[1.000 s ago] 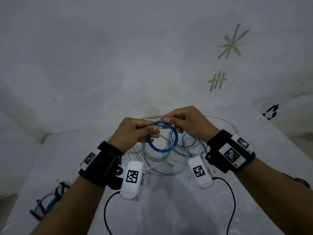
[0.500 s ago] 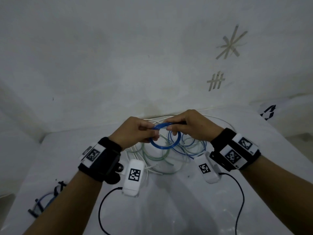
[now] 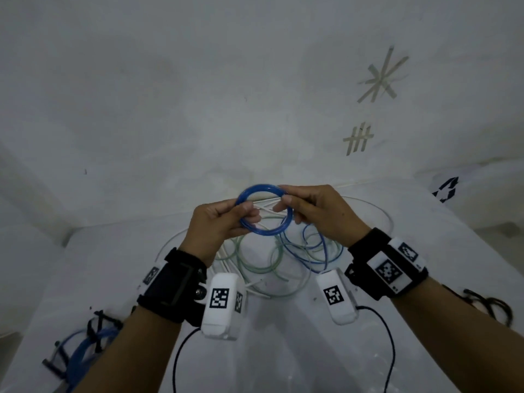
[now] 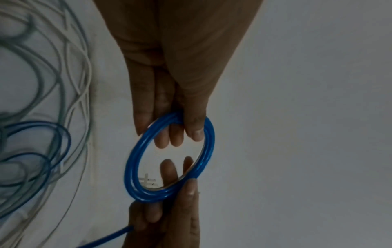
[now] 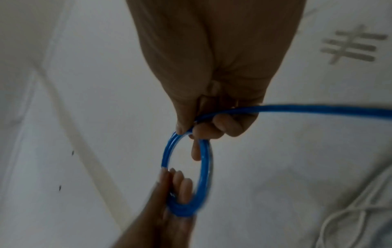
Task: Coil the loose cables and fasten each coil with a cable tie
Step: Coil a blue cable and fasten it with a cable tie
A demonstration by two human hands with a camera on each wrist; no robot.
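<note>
On the white table (image 3: 283,350), the loose cables (image 3: 272,259) lie in a tangle below and nearer than both hands, which hold the blue coil (image 3: 265,211) raised above its far part. The left hand (image 3: 218,222) pinches the coil's left side and the right hand (image 3: 320,214) pinches its right side, so the ring stands nearly upright between them. The blue tail (image 5: 318,109) leaves the right hand toward the tangle, so judged from this the right hand feeds the next turn.

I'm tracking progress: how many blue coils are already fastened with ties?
1: a tied blue coil lies at the table's near-left corner. The blue coil held in both hands has no tie yet. Others may lie out of view.
</note>
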